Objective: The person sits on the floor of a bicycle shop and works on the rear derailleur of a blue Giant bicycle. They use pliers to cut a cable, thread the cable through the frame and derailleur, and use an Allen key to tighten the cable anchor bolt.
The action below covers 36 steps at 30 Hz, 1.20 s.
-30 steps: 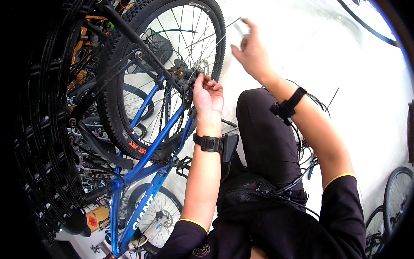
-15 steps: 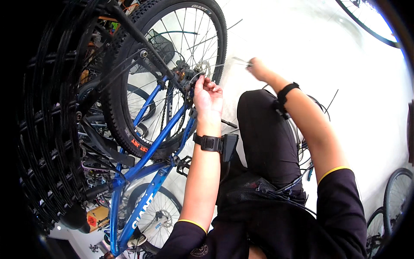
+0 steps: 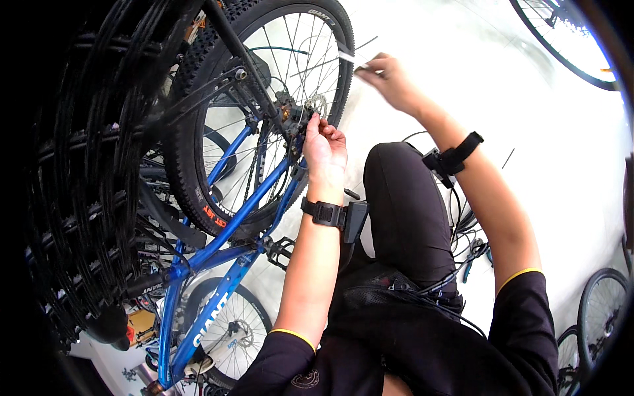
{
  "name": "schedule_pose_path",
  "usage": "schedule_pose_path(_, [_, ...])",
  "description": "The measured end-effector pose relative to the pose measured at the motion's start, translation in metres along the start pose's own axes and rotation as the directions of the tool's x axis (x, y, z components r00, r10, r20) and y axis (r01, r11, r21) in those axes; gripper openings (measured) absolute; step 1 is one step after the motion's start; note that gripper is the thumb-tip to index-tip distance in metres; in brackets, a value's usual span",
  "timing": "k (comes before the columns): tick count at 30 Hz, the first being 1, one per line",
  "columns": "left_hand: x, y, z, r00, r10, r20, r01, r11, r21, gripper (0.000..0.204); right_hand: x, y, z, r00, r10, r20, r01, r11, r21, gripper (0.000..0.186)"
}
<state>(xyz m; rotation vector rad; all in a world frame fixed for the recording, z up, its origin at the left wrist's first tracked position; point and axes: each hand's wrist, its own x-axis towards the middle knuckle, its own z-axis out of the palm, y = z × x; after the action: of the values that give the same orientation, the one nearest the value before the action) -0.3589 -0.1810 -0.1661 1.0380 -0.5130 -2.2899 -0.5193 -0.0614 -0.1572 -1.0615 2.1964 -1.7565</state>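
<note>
A blue mountain bike point(image 3: 254, 195) lies at the left, its knobby-tyred wheel point(image 3: 349, 79) toward the top. My left hand point(image 3: 325, 148) is palm up beside the hub, its fingers curled and the tips at the dark brake caliper point(image 3: 290, 115); what they pinch is hidden. Just above the caliper shows the silver disc rotor point(image 3: 318, 103). Out to the right of the tyre, my right hand point(image 3: 389, 79) is closed on a thin silvery tool point(image 3: 346, 57). Motion smears that tool, so its exact kind cannot be told.
Close on the left stand dark, blurred bars point(image 3: 86, 178). Black cables point(image 3: 432, 294) lie across my lap, and blue-handled pliers point(image 3: 469, 267) rest on the floor beside my knee. Other bike wheels stand at the top right point(image 3: 561, 39) and lower right point(image 3: 602, 310).
My right hand has moved up and slightly left with the silvery tool, toward the tyre's edge. The left hand stays at the caliper. The whole view has shifted a little.
</note>
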Motion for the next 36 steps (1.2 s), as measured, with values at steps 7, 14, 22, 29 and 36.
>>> schedule_pose_path(7, [-0.005, 0.002, 0.004, 1.000, 0.005, 0.009, -0.005, 1.000, 0.009, 0.011, 0.007, -0.058, 0.017, 0.998, -0.056, -0.008, 0.056, 0.987, 0.153, 0.027])
schedule_pose_path(14, [-0.003, 0.005, -0.001, 1.000, -0.011, 0.019, 0.010, 1.000, 0.019, 0.010, 0.008, -0.076, 0.027, 0.944, -0.281, -0.172, 0.294, 0.955, 0.052, 0.023])
schedule_pose_path(22, [-0.001, 0.006, -0.003, 0.997, -0.049, 0.055, 0.048, 0.999, 0.010, 0.011, 0.011, -0.090, 0.030, 0.907, -0.389, -0.160, 0.386, 0.921, -0.053, 0.016])
schedule_pose_path(29, [-0.003, 0.011, -0.006, 0.994, -0.077, 0.080, 0.077, 0.997, -0.002, 0.009, 0.015, -0.094, 0.038, 0.901, -0.414, -0.126, 0.400, 0.908, -0.126, 0.022])
schedule_pose_path(36, [-0.004, 0.012, -0.007, 0.989, -0.100, 0.109, 0.106, 0.993, -0.055, 0.009, 0.015, -0.096, 0.039, 0.872, -0.476, -0.118, 0.458, 0.876, -0.149, 0.018])
